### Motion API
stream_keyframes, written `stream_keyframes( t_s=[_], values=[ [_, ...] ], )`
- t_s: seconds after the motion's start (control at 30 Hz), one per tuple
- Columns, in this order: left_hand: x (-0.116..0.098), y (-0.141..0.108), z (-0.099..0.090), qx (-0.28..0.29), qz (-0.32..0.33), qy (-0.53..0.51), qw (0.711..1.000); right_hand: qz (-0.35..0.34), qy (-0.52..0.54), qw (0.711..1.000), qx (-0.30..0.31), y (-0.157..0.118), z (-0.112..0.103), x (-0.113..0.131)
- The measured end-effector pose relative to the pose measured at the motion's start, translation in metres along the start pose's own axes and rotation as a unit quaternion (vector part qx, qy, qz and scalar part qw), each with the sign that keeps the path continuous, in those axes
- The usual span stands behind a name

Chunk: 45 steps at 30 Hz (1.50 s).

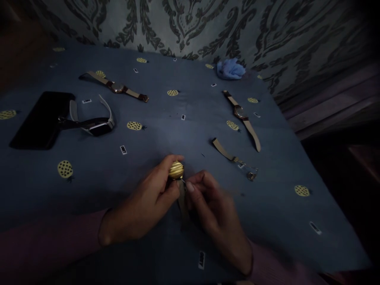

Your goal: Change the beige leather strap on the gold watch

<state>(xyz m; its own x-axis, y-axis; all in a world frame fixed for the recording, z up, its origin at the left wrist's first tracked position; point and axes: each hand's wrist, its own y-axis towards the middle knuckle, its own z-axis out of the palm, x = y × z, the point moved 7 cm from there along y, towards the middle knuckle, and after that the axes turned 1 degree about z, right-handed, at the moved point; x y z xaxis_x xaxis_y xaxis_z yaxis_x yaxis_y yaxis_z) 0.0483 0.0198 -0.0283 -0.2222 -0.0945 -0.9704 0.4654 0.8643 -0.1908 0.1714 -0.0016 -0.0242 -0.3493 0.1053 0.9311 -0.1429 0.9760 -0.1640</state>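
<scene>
Near the front middle of the table, my left hand grips a round gold watch case between thumb and fingers. From its lower side hangs a light strap, partly in shadow. My right hand is closed in a pinch right beside the case. A thin, shiny pin-like piece shows at its fingertips, at the case's lower edge; its exact kind is too small to make out. To the right lies a separate strap piece with a metal clasp.
Two watches with brown-and-beige straps lie farther back, one at left and one at right. On the left are a black phone and a white-strapped smartwatch. A crumpled blue cloth sits by the patterned wall.
</scene>
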Motion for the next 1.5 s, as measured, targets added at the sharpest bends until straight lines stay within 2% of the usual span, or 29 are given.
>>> stream_keyframes(
  t_s=[0.47, 0.77, 0.97, 1.27, 1.5],
  values=[
    [0.002, -0.001, 0.000, 0.002, 0.010, -0.004, 1.000, -0.048, -0.045, 0.998, -0.019, 0.000, 0.001, 0.007],
    [-0.003, -0.001, 0.001, 0.001, 0.018, 0.027, 0.999, -0.077, -0.069, 0.995, -0.005, 0.001, 0.002, 0.012],
    [-0.006, -0.002, 0.001, 0.007, 0.030, 0.038, 0.999, -0.041, -0.053, 0.998, -0.009, -0.002, 0.002, 0.004],
    [-0.003, -0.001, 0.001, 0.003, 0.024, 0.011, 1.000, -0.034, -0.035, 0.999, -0.009, 0.002, 0.002, 0.007],
    [0.001, 0.001, 0.001, -0.001, 0.022, -0.005, 1.000, -0.012, 0.008, 1.000, 0.018, 0.002, 0.003, 0.003]
  ],
)
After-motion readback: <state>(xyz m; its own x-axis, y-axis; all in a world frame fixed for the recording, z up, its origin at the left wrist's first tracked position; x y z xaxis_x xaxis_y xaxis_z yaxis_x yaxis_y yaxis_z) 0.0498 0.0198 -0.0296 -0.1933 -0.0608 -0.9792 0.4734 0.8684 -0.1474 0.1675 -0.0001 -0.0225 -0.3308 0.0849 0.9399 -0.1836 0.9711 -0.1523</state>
